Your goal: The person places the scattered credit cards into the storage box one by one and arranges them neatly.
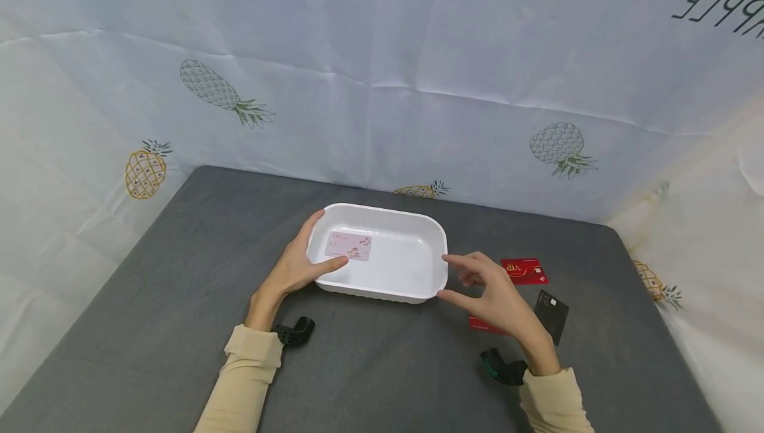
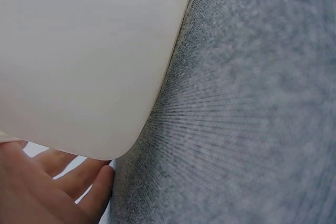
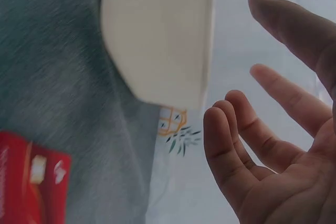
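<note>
A white rectangular plastic tray (image 1: 412,290) stands on the grey table. My left hand (image 1: 295,260) grips its left end, the thumb over the rim and the fingers along the outside. In the left wrist view, fingers (image 2: 86,182) show beside the tray wall (image 2: 100,66). A pink VIP card (image 1: 349,246) lies inside the tray, at the left. My right hand (image 1: 492,294) is by the tray's right end, fingers spread and holding nothing. The right wrist view shows a gap between these fingers (image 3: 283,98) and the tray (image 3: 157,40).
Right of the tray lie a red VIP card (image 1: 524,271) and a black card (image 1: 552,315). Another red card (image 1: 486,325) is partly hidden under my right hand. A pineapple-print curtain (image 1: 370,88) hangs behind the grey table (image 1: 382,367).
</note>
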Demonstrator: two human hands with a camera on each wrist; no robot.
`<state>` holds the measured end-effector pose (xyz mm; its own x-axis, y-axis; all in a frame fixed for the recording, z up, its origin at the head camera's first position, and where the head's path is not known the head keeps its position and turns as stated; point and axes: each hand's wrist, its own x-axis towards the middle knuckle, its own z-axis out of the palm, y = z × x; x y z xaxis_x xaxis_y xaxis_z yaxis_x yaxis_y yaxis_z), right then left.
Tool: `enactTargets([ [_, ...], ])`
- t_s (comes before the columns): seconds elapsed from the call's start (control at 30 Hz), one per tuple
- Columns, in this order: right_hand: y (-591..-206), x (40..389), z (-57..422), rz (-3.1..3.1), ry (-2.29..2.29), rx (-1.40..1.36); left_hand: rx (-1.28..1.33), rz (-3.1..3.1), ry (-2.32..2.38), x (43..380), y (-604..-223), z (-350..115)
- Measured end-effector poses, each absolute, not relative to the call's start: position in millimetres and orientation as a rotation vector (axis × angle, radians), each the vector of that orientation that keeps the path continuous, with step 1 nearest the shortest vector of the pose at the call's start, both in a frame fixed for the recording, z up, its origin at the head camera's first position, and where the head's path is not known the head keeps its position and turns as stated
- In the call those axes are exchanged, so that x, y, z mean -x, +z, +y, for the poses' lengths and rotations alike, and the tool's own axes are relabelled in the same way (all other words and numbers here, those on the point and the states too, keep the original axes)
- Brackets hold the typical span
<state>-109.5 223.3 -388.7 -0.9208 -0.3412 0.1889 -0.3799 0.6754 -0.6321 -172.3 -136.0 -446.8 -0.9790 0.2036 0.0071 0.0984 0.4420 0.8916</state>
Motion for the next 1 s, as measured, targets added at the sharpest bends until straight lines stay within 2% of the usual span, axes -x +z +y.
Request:
enactTargets([
  [0.73,-420,87,290,-2.927,1.077,-0.595,-0.262,2.587,1.573,172,-447,-136],
  [1.0,-426,84,306,-3.006,1.038,-0.499,-0.258,2.581,1.58,172,-446,-136],
])
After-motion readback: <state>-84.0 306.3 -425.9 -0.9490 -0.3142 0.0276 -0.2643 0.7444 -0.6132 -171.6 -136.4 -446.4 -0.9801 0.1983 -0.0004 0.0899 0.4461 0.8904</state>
